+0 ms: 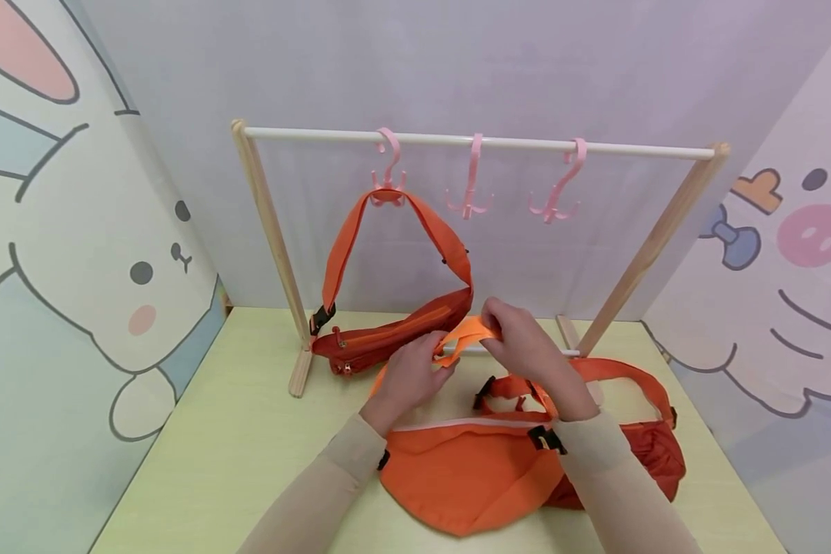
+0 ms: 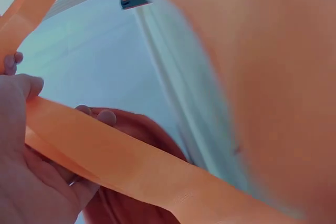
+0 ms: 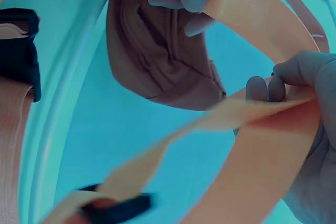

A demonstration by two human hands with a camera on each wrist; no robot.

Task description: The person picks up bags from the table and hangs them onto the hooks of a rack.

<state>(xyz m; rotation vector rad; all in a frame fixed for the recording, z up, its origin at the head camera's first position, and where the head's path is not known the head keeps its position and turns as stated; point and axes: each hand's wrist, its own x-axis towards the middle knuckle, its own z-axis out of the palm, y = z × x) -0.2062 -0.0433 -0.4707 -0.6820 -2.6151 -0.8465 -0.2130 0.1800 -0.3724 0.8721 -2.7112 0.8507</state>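
An orange waist bag (image 1: 464,469) with a white zip lies on the table, and its bright orange strap (image 1: 469,332) rises to both hands. My left hand (image 1: 415,373) holds the strap, which crosses the palm with the fingers behind it in the left wrist view. A little farther right, my right hand (image 1: 522,346) pinches the strap between thumb and fingers. Behind the left hand, a dark red waist bag (image 1: 402,331) hangs by its orange strap from a pink hook (image 1: 388,181). A black buckle (image 1: 547,440) lies by the right wrist.
A wooden rack with a white rail (image 1: 318,135) stands at the back. Two more pink hooks, one in the middle (image 1: 469,188) and one at right (image 1: 557,192), hang without bags. Another red bag (image 1: 658,454) lies on the table (image 1: 180,462), partly behind the right forearm.
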